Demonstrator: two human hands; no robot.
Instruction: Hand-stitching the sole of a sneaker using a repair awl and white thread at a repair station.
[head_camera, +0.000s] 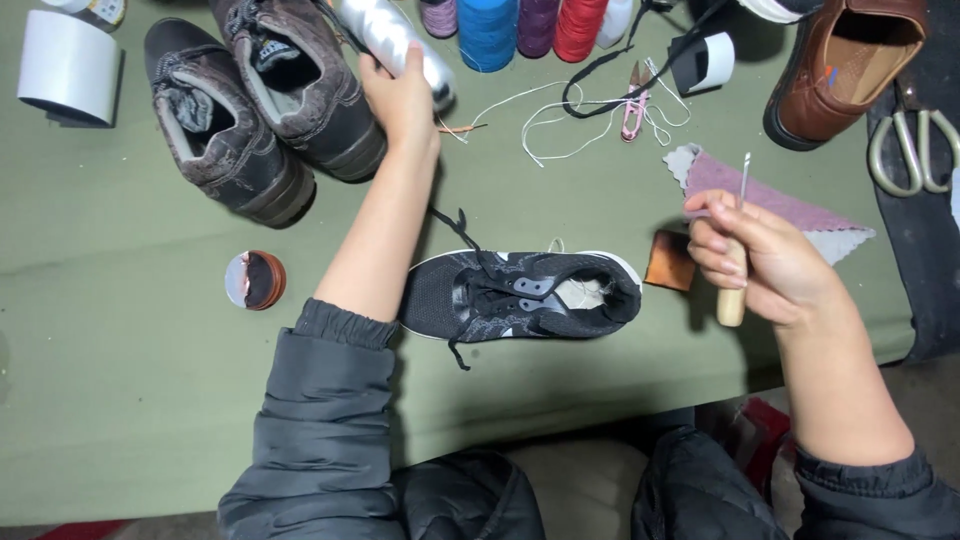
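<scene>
While the left hand (400, 100) reaches up the green table (120, 380) and closes its fingers on a silvery thread spool (395, 40) beside 2 dark worn shoes (260, 110), the right hand (760, 260) grips a wooden-handled awl (735, 270), needle upright. A black sneaker (520, 295) lies on its side between the forearms, near the table's front edge
</scene>
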